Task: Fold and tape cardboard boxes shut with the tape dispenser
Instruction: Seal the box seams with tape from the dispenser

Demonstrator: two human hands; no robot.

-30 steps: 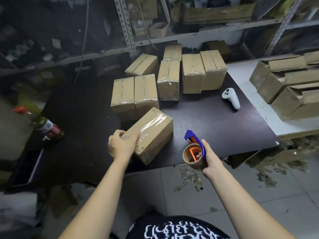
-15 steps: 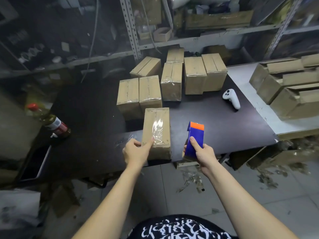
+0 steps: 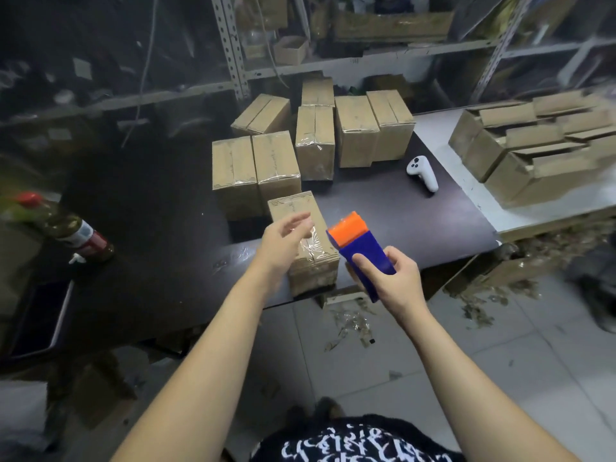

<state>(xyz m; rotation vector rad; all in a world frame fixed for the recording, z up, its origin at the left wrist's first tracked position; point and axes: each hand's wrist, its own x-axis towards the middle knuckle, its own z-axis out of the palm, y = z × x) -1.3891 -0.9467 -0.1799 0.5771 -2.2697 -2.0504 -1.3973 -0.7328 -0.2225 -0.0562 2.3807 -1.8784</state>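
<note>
Tape dispenser (image 3: 361, 248) gripped in right hand (image 3: 395, 281), just beside taped box (image 3: 316, 261) at table (image 3: 416, 221) edge. Left hand (image 3: 283, 241) loose-fingered, empty, blurred, perhaps brushing box top.

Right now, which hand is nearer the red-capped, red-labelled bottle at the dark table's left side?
Left. The left hand is open over the taped cardboard box, right of the red-capped bottle; the right hand, gripping the blue-and-orange tape dispenser, sits farther right.
</note>
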